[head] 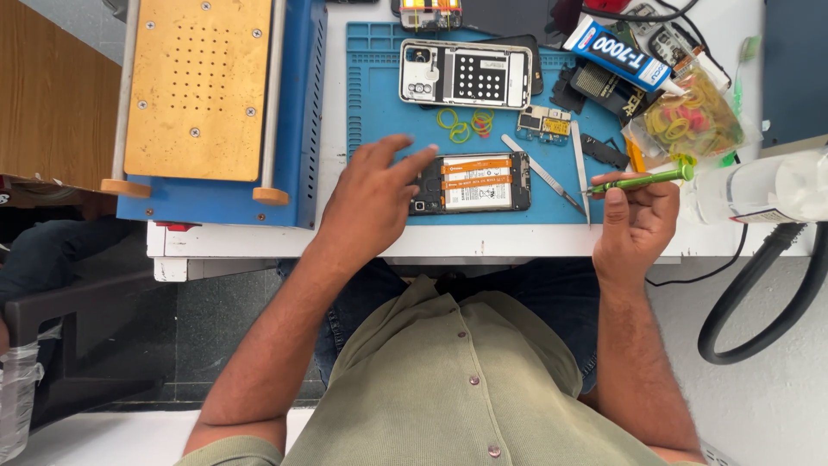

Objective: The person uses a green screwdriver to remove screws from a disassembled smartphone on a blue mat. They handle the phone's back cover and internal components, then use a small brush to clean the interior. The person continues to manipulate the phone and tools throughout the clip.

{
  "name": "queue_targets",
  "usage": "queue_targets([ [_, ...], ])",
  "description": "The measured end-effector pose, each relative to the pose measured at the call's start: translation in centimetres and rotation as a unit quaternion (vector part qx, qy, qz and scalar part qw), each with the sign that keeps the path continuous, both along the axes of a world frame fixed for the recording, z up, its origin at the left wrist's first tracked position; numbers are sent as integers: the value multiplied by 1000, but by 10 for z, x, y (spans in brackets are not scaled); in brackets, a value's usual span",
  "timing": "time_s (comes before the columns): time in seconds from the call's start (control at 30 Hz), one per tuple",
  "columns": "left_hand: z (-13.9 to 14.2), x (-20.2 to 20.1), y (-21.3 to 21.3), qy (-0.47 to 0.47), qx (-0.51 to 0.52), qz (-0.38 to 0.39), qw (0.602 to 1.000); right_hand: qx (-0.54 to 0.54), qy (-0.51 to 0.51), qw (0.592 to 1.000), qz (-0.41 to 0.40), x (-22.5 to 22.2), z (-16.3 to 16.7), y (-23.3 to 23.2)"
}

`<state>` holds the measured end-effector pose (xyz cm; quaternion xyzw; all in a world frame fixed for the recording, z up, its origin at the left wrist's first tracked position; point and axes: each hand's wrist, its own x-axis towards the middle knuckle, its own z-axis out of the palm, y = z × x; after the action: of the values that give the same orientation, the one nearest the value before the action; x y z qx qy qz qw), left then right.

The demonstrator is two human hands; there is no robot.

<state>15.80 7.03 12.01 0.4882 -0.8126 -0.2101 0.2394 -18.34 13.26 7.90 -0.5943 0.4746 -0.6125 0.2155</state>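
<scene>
Head view | my left hand (373,200) loose, fingers spread, steadying the near opened phone (471,183) on the blue mat (379,103) | right hand (636,216) clenched on one green screwdriver (642,180) | step: likely unscrewing; next needs tip on a screw | two opened phones, second phone (466,75) farther; two tweezers (543,175).

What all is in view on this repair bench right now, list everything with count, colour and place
opened phone: one, black with white battery and orange strips, front of mat
blue mat: one, bench centre
phone back frame: one, silver, rear of mat
rubber bands: several, yellow and red, mid mat
tweezers: one, silver, right of mat
glue tube: one, white and blue, rear right
bag of bands: one, clear, right
heating plate machine: one, blue with tan top, left
left hand: touching opened phone
right hand: holding green screwdriver
</scene>
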Motion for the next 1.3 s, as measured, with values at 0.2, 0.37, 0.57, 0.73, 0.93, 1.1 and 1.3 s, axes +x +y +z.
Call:
queue_targets([
  [0.2, -7, 6, 2, -14, -20, -69, 997, 7, -6, 1000, 2, -1, -1, 1],
  [0.37, -6, 7, -2, -8, -4, -60, 998, 10, -7, 1000, 4, -1, -2, 1],
  [0.57, -3, 8, -10, -7, 47, -55, 997, 16, -5, 1000, 8, 0, -1, 1],
  [0.73, -5, 8, -8, 6, 30, -59, 998, 21, -8, 1000, 8, 2, 0, 1],
  [0.93, -6, 2, -4, -4, 27, -39, 999, 21, -11, 1000, 4, 2, -1, 2],
  [1.1, -6, 1, -3, -3, 20, -35, 999, 13, -7, 1000, 9, 0, -2, 0],
  [1.3, -14, 21, 0, 94, 12, -53, 994, 14, -6, 1000, 13, -2, -4, -2],
])
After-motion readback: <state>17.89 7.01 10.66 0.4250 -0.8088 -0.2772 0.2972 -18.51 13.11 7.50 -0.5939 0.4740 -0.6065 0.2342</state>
